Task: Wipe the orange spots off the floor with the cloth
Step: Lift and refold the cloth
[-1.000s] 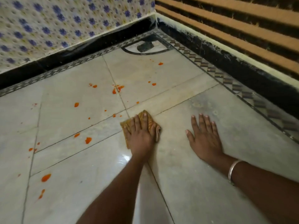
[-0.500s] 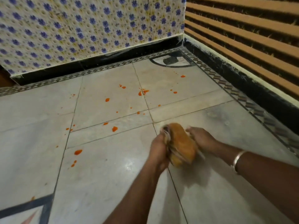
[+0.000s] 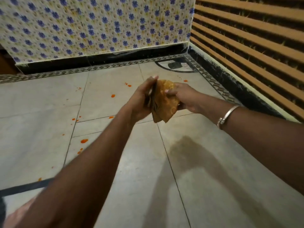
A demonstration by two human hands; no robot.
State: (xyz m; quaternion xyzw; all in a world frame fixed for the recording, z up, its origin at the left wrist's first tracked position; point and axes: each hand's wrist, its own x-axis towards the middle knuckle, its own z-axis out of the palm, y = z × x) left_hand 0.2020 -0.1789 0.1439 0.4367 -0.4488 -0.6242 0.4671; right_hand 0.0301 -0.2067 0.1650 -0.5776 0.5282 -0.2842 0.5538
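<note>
Far left: pale marble floor [image 3: 41, 122] with thin dark joint lines, scattered with orange spots [image 3: 84, 141]. Largest blob low on the left side, smaller flecks just below it, another pair beside a joint line further up, a single round dot near mid-floor, a tiny cluster nearer the wall. At the bottom left edge, a dark inlaid band [image 3: 24, 186] across the tiles. Behind, a wall of floral tiles [image 3: 92, 25] with blue flowers, above a black skirting and a patterned border strip [image 3: 65, 72].

Centre: left hand [image 3: 141, 99] raised above the floor, forearm running in from the lower left, fingers flat against the left face of the cloth [image 3: 164, 101]. Grip of the left hand holding the cloth, pressed along its folded edge. Cloth bunched and folded, mustard-orange with a faint lighter pattern, held in the air between both hands, clear of the floor, its lower corner hanging down. Beneath it on the tiles, a dark shadow of hands and cloth.

Right of centre: right hand [image 3: 185, 96] closed on the cloth's right side, thumb on top; grip holding the cloth. Silver bangle [image 3: 227, 116] on the right wrist. In the far corner, a dark curved inlay [image 3: 176, 66] in the floor. Far right: wall of horizontal orange-brown slats [image 3: 255, 38] above a black skirting.
</note>
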